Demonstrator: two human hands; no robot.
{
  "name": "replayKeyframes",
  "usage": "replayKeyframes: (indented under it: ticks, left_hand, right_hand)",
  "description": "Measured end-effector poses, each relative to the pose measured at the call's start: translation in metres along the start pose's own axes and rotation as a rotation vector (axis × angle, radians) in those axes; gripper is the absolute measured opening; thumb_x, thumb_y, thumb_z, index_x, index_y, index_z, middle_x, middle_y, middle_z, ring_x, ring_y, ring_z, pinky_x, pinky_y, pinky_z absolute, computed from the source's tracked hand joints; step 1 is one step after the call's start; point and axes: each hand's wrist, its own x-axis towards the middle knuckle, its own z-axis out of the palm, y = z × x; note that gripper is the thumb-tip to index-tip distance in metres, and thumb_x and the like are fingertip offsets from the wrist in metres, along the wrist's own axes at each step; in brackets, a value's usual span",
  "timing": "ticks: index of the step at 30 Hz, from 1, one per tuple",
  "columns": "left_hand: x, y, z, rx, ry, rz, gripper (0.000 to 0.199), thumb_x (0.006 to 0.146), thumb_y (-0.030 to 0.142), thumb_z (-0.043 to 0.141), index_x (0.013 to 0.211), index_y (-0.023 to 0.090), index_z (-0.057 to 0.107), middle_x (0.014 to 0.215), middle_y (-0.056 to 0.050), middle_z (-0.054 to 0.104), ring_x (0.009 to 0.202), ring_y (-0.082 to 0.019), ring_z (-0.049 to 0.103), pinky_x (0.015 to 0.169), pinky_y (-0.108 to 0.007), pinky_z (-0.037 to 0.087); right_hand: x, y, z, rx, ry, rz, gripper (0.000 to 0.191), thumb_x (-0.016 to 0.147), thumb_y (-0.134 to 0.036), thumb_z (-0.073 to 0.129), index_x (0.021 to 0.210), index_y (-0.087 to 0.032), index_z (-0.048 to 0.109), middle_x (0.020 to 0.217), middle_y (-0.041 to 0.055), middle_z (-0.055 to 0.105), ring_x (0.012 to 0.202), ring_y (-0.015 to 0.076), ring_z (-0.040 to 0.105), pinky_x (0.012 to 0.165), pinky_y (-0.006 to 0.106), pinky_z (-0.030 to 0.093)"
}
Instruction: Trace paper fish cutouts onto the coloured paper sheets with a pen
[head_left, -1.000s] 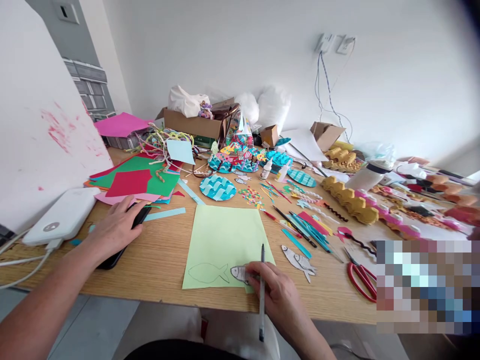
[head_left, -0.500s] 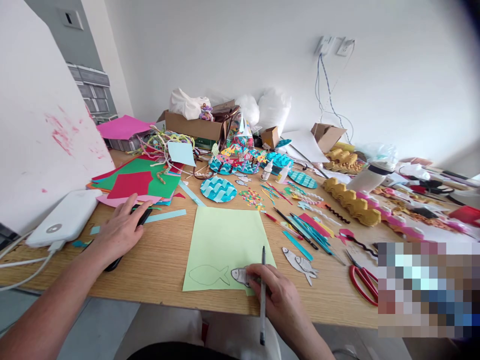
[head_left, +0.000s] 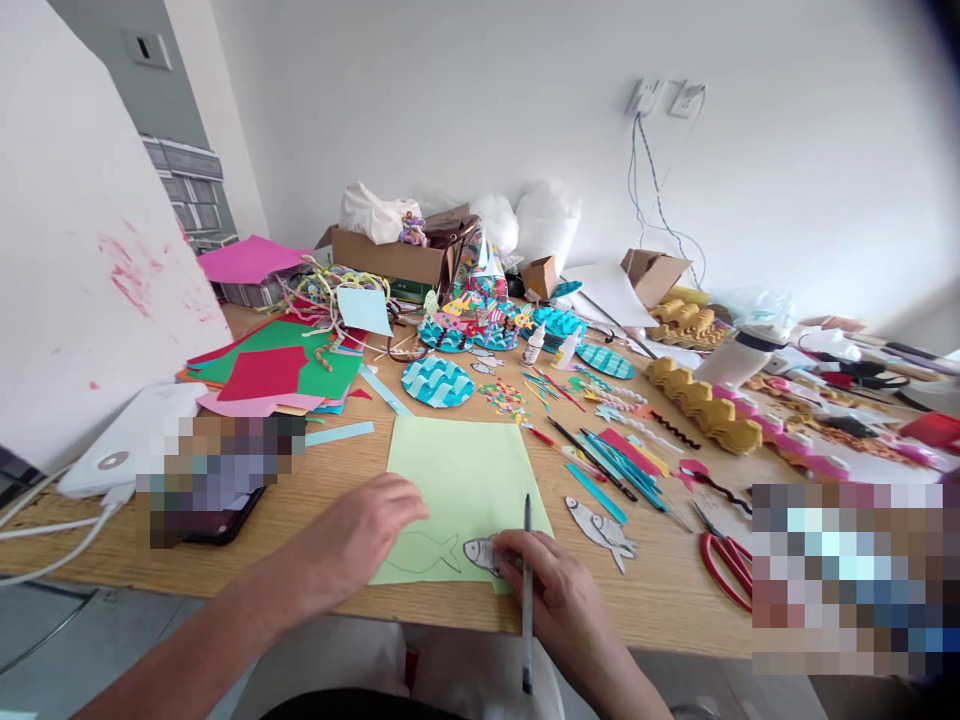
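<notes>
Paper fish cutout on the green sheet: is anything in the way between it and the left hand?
Nothing visible stands between the left hand and the cutout; only a drawn fish outline, flat on the green sheet, lies there. The right hand, holding a pen, covers the cutout's right end.

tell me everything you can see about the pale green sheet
The sheet looks like paper, pale green and roughly rectangular, lying flat by the near edge of the table. A fish outline is drawn low on its left, partly hidden by the left hand, whose contact with it is unclear. A grey cut-out fish lies lower right, under the right hand's fingers.
</notes>
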Motion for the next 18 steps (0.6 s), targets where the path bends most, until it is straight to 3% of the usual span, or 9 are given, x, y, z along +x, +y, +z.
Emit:
replayKeyframes:
  ticks: [6, 18]
  left_hand:
    - [0.023, 0.023, 0.016, -0.029, -0.124, 0.139, 0.039, 0.08, -0.003, 0.039, 0.097, 0.024, 0.06, 0.094, -0.003, 0.064, 0.093, -0.02, 0.055, 0.082, -0.029, 0.047]
    - [0.032, 0.001, 0.027, -0.042, -0.102, 0.214, 0.032, 0.085, 0.003, 0.039, 0.093, 0.018, 0.066, 0.091, -0.005, 0.065, 0.089, -0.018, 0.055, 0.078, -0.029, 0.047]
  right_hand:
    - [0.001, -0.001, -0.001, 0.028, -0.014, 0.016, 0.016, 0.087, -0.013, 0.046, 0.091, -0.021, 0.058, 0.083, 0.003, 0.066, 0.077, 0.0167, 0.062, 0.066, 0.026, 0.047]
    - [0.002, -0.007, -0.007, 0.015, -0.063, 0.092, 0.016, 0.085, -0.01, 0.05, 0.093, -0.02, 0.06, 0.084, 0.0036, 0.066, 0.078, 0.0165, 0.06, 0.068, 0.025, 0.044]
